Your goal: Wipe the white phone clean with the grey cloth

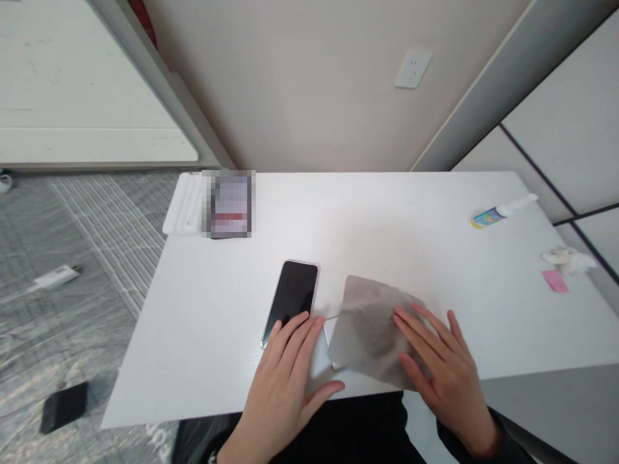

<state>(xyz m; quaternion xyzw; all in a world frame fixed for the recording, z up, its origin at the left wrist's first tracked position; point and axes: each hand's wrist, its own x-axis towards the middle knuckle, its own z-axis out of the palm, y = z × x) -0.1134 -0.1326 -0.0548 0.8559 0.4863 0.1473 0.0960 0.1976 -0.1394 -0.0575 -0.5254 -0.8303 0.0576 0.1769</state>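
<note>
Grey cloth [370, 332] under right hand [442, 374], phone [293, 290] under left [280, 386], near edge [372, 391]

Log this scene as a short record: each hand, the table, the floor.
left hand: fingers resting over the lower end of a smartphone, screen up and dark
right hand: spread flat on a grey cloth
table: white table with a small spray bottle, crumpled tissue, pink slip, white case, pixelated box
floor: grey rug with a white tube, a black object
</note>
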